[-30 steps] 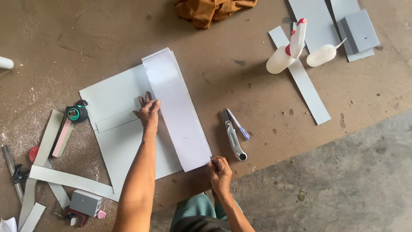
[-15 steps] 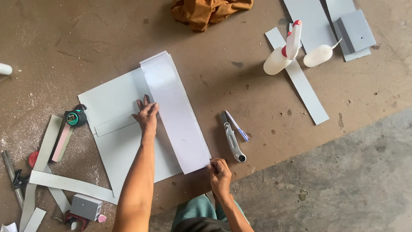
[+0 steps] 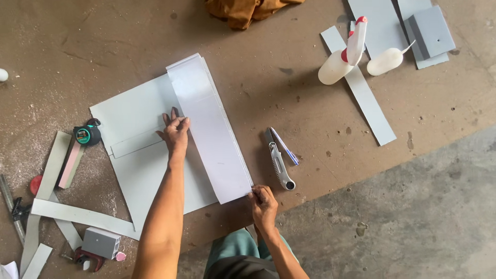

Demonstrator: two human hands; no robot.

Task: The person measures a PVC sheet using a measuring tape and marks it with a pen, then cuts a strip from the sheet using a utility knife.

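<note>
On brown board, left hand (image 3: 176, 130) flat — released — on grey sheet (image 3: 135, 111), right hand (image 3: 262, 200) pinching glossy strip (image 3: 209, 129) (near corner).

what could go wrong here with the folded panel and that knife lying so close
The utility knife lies just beside the right hand, which pinches the near corner of the long white strip; a sideways slip could brush it. The left hand presses flat by the strip's edge, which might cut the fingers if it is sharp. The large grey sheet rests on gritty board and could slide.
</note>
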